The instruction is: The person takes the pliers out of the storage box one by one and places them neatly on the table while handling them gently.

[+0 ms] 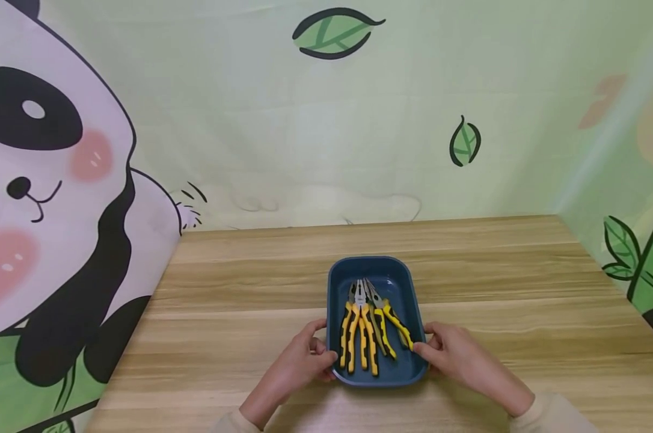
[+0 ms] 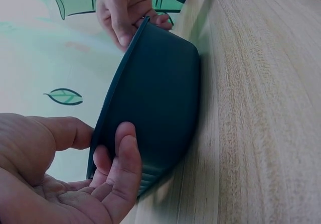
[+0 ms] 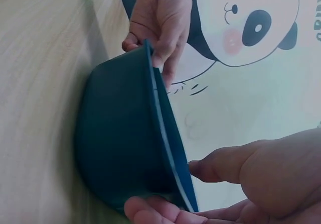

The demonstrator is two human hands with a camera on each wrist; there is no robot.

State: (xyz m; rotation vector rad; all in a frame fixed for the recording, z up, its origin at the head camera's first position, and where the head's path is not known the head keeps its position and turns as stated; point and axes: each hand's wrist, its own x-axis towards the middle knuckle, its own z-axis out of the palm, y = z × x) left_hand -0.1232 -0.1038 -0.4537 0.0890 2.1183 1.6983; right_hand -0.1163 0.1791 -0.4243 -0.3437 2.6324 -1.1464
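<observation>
A dark blue rectangular plastic bin (image 1: 399,374) is between my two hands in the head view. Several pliers (image 1: 362,328) with yellow-and-black handles lie inside it side by side, jaws toward the far end; they partly overlap. My left hand (image 1: 306,353) grips the bin's near left side, thumb at the rim and fingers against the outer wall. On the opposite side, my right hand (image 1: 459,353) pinches the rim the same way. Both wrist views show the bin's outer wall (image 2: 155,83) close to the tabletop; whether its base touches is unclear.
The wood-grain table (image 1: 240,270) extends around the bin on all sides. Behind it hangs a pale green backdrop (image 1: 240,120) printed with leaves, with a large panda picture (image 1: 110,78) at the left. The backdrop's right side (image 1: 624,180) borders the table too.
</observation>
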